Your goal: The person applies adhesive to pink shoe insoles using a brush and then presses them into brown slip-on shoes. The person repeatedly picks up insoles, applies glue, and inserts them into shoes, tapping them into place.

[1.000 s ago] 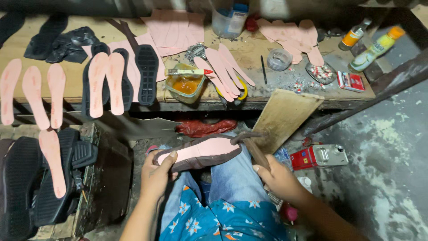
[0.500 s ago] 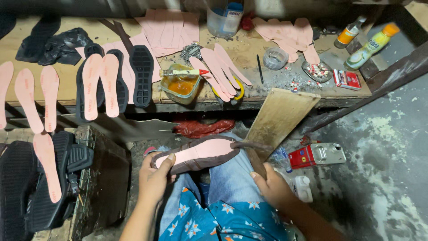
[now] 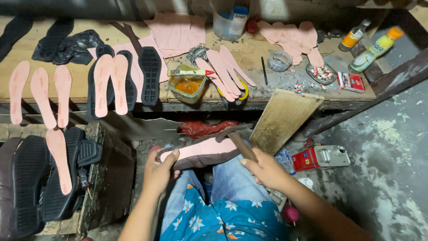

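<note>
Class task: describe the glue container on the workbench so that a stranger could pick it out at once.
Start at the long wooden workbench and find its front edge near the middle. The small clear tub of amber glue sits there, alone in having a pale-handled brush laid across its rim.

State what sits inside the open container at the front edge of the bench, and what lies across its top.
The container holds orange-amber glue. A brush with a pale handle lies across its rim. The brush covers part of the surface, and the container's bottom cannot be seen through the glue.

black soles (image 3: 22, 187) cut off left, hammer (image 3: 236, 140) head blurred
</note>
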`<action>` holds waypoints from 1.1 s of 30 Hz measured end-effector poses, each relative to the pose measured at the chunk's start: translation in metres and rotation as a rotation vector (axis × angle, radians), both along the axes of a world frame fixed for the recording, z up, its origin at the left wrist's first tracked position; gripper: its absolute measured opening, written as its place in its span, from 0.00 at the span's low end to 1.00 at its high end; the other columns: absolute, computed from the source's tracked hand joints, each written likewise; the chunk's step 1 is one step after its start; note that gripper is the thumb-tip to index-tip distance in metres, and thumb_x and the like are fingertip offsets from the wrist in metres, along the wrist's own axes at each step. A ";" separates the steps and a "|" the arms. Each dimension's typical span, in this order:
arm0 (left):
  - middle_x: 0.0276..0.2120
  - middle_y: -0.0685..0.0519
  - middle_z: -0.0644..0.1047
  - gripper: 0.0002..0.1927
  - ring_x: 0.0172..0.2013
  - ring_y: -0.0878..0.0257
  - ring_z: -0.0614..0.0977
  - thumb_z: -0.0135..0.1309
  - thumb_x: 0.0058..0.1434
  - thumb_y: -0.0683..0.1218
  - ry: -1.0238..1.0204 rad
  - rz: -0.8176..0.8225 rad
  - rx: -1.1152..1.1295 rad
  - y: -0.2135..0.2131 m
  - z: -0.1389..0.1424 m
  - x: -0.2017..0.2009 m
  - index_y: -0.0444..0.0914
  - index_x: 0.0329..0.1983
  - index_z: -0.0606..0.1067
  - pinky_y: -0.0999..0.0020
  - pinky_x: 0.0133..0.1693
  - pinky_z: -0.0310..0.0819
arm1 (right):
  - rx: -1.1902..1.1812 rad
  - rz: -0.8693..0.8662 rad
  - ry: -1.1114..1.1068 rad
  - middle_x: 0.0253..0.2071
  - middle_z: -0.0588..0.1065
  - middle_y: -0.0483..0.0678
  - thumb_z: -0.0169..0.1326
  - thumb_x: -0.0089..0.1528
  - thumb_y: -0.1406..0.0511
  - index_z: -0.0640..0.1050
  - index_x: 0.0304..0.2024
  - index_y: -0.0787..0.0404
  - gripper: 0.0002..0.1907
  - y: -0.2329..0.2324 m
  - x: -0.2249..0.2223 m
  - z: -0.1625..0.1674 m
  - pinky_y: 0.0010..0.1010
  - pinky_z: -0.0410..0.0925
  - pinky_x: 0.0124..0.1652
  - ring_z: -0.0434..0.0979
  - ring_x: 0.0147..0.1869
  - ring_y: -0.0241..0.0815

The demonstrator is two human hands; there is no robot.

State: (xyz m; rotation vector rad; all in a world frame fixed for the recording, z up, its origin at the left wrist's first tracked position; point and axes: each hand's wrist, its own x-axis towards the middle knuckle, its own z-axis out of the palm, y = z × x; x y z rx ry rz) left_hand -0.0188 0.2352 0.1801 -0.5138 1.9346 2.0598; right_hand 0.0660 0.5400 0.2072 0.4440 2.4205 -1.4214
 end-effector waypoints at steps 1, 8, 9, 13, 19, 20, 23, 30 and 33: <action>0.33 0.51 0.80 0.24 0.21 0.64 0.77 0.63 0.55 0.52 -0.012 -0.004 -0.005 -0.001 0.001 -0.002 0.36 0.51 0.73 0.70 0.23 0.72 | -0.057 -0.046 0.006 0.22 0.72 0.41 0.54 0.62 0.56 0.73 0.49 0.58 0.17 0.005 0.004 -0.003 0.30 0.68 0.23 0.72 0.20 0.35; 0.32 0.50 0.80 0.26 0.21 0.63 0.77 0.64 0.54 0.53 -0.030 -0.011 -0.051 -0.001 0.000 -0.013 0.36 0.52 0.73 0.70 0.23 0.73 | -0.042 -0.144 -0.085 0.21 0.72 0.49 0.54 0.63 0.56 0.74 0.47 0.61 0.18 0.005 0.039 -0.031 0.33 0.69 0.24 0.73 0.21 0.39; 0.32 0.50 0.80 0.26 0.21 0.63 0.77 0.63 0.54 0.53 -0.038 -0.003 -0.063 -0.002 0.000 -0.013 0.36 0.52 0.73 0.70 0.23 0.73 | -0.002 -0.122 -0.123 0.21 0.72 0.51 0.54 0.64 0.56 0.74 0.47 0.63 0.18 0.004 0.037 -0.033 0.35 0.69 0.26 0.74 0.22 0.43; 0.32 0.50 0.79 0.26 0.24 0.65 0.78 0.64 0.54 0.52 0.004 0.003 -0.042 -0.002 0.000 -0.011 0.36 0.52 0.73 0.70 0.23 0.74 | 0.188 0.089 0.269 0.30 0.79 0.57 0.56 0.62 0.55 0.75 0.47 0.63 0.19 -0.011 0.026 -0.027 0.43 0.71 0.36 0.82 0.36 0.54; 0.33 0.49 0.79 0.25 0.24 0.63 0.78 0.63 0.55 0.52 -0.028 0.000 -0.039 -0.003 0.004 0.001 0.36 0.52 0.74 0.68 0.23 0.74 | 0.311 0.298 0.228 0.33 0.78 0.62 0.55 0.63 0.52 0.73 0.45 0.64 0.22 -0.047 0.004 0.015 0.47 0.70 0.39 0.79 0.40 0.62; 0.34 0.50 0.80 0.24 0.24 0.62 0.79 0.61 0.56 0.53 -0.044 -0.011 -0.036 -0.004 0.004 0.005 0.37 0.52 0.73 0.69 0.23 0.75 | 0.296 0.309 0.189 0.31 0.78 0.62 0.55 0.62 0.52 0.74 0.45 0.63 0.22 -0.047 0.001 0.022 0.46 0.70 0.39 0.80 0.38 0.60; 0.35 0.51 0.80 0.22 0.24 0.62 0.80 0.57 0.58 0.53 -0.045 -0.030 -0.016 -0.008 0.002 0.010 0.39 0.52 0.72 0.69 0.23 0.76 | 0.167 0.257 0.132 0.28 0.78 0.61 0.55 0.60 0.52 0.75 0.47 0.61 0.22 -0.043 0.005 0.030 0.44 0.72 0.36 0.82 0.33 0.58; 0.36 0.47 0.80 0.20 0.22 0.60 0.78 0.56 0.61 0.52 -0.051 -0.019 0.006 -0.013 -0.004 0.005 0.38 0.52 0.72 0.68 0.23 0.75 | 0.192 0.312 0.415 0.30 0.77 0.59 0.55 0.65 0.56 0.73 0.49 0.66 0.20 -0.065 0.003 0.005 0.42 0.71 0.37 0.79 0.35 0.56; 0.37 0.50 0.80 0.21 0.24 0.63 0.80 0.57 0.60 0.52 -0.010 -0.013 0.001 -0.013 -0.003 0.005 0.38 0.53 0.73 0.69 0.24 0.77 | 0.302 0.315 0.276 0.31 0.78 0.60 0.56 0.62 0.54 0.74 0.48 0.64 0.21 -0.060 -0.003 0.017 0.45 0.70 0.38 0.80 0.38 0.60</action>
